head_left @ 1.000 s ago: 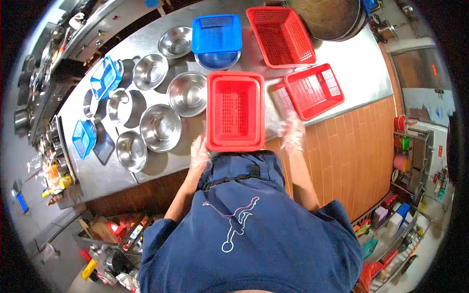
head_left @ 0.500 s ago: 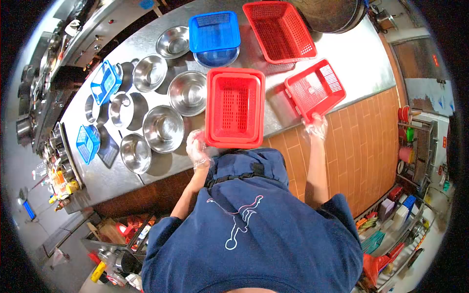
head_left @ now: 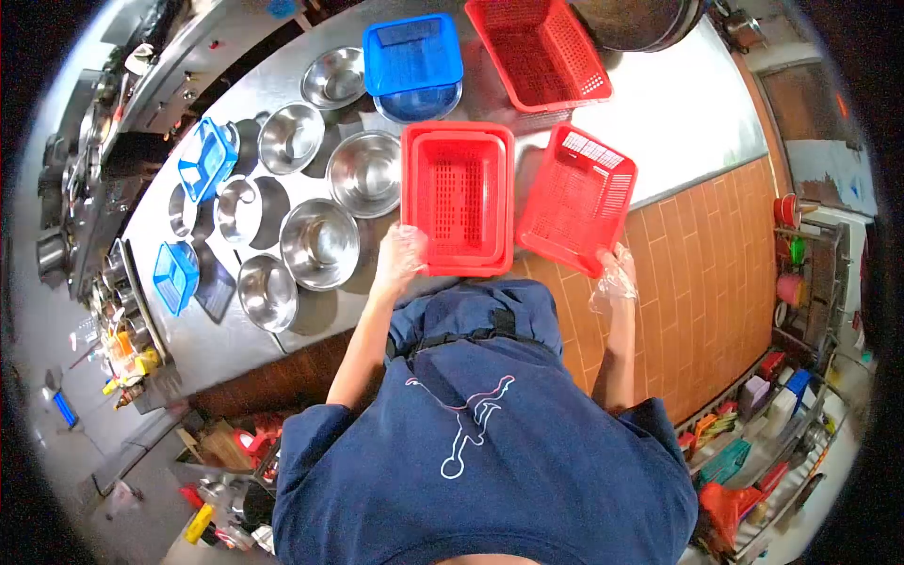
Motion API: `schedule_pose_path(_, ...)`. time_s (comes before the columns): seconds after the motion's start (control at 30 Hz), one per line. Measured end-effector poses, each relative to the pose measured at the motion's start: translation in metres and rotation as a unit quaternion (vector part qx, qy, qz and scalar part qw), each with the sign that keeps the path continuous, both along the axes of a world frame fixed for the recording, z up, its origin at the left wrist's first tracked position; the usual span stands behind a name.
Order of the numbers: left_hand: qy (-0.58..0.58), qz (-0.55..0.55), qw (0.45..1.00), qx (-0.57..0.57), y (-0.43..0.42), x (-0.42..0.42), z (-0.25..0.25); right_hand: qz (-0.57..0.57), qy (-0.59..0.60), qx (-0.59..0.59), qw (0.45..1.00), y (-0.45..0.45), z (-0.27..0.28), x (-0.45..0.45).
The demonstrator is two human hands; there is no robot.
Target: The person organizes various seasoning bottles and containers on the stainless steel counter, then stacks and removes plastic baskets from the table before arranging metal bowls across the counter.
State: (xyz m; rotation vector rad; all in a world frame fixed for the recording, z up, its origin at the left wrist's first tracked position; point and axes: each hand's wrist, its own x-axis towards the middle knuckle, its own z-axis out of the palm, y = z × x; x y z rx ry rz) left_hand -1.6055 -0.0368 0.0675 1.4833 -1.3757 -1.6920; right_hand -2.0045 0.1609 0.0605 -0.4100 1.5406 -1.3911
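Observation:
A stack of nested red plastic baskets (head_left: 458,266) stands at the table's front edge. My left hand (head_left: 403,254), in a clear plastic glove, closes on the lower left side of its rim; the fingertips are partly hard to make out. To the right of the stack, a single red basket (head_left: 576,196) with slotted sides is tilted at an angle. My right hand (head_left: 617,273), gloved too, grips that basket by its lower right corner. A larger red basket (head_left: 541,56) lies behind both, out of reach of either hand.
Several steel bowls (head_left: 365,174) cover the left part of the metal table (head_left: 212,339). A blue basket (head_left: 412,56) rests over a bowl at the back. Smaller blue baskets (head_left: 176,278) stand far left. A large round vessel (head_left: 636,24) sits at the back right, and loaded shelves (head_left: 753,424) stand right.
My right hand has turned the single red basket and brought it closer to the stack, lower in view. My left hand has moved up and right onto the stack's rim.

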Motion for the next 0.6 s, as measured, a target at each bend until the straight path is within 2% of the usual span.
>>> schedule_pose_path(0.03,-0.041,0.003,0.999,-0.024,0.005,0.001,-0.005,-0.003,0.0,-0.001,1.0,0.0,-0.002,0.0)
schedule_pose_path(0.07,-0.04,-0.002,0.999,-0.027,0.009,-0.001,0.004,0.012,0.021,0.027,0.999,0.001,-0.003,-0.001)
schedule_pose_path(0.13,-0.032,0.0,0.993,-0.114,0.023,0.0,0.029,0.027,0.042,0.058,0.997,0.002,-0.002,-0.001)
schedule_pose_path(0.17,-0.034,0.043,0.998,-0.017,0.026,0.005,0.025,0.056,0.04,0.052,0.996,0.0,0.003,-0.001)
schedule_pose_path(0.23,-0.078,0.029,0.996,-0.036,0.034,0.006,0.066,0.084,0.037,0.047,0.995,-0.006,0.011,0.005)
schedule_pose_path(0.27,-0.123,0.019,0.991,-0.054,0.039,0.007,0.081,0.113,0.057,0.097,0.987,-0.012,0.015,0.009)
schedule_pose_path(0.3,-0.123,0.017,0.992,-0.017,0.042,0.014,0.081,0.143,0.077,0.146,0.976,-0.018,0.016,0.014)
schedule_pose_path(0.33,-0.124,0.02,0.992,-0.015,0.044,0.014,0.087,0.145,0.076,0.147,0.975,-0.019,0.007,0.018)
schedule_pose_path(0.4,-0.083,0.012,0.996,-0.026,0.046,0.005,0.11,0.19,-0.018,0.04,0.981,-0.028,-0.011,0.032)
schedule_pose_path(0.43,0.04,0.065,0.996,0.055,0.049,0.003,0.102,0.206,-0.036,0.019,0.978,-0.034,-0.012,0.043)
schedule_pose_path(0.47,0.043,0.065,0.995,0.057,0.052,0.0,0.094,0.2,-0.044,-0.001,0.979,-0.04,-0.006,0.058)
schedule_pose_path(0.53,0.038,0.04,0.998,0.024,0.053,-0.007,0.07,0.295,-0.066,0.089,0.949,-0.052,0.015,0.067)
schedule_pose_path(0.57,0.035,0.047,0.998,0.021,0.049,-0.01,0.072,0.264,-0.104,0.009,0.959,-0.052,0.004,0.078)
schedule_pose_path(0.6,-0.051,-0.009,0.996,-0.073,0.046,-0.014,0.075,0.271,-0.106,0.008,0.957,-0.049,0.005,0.084)
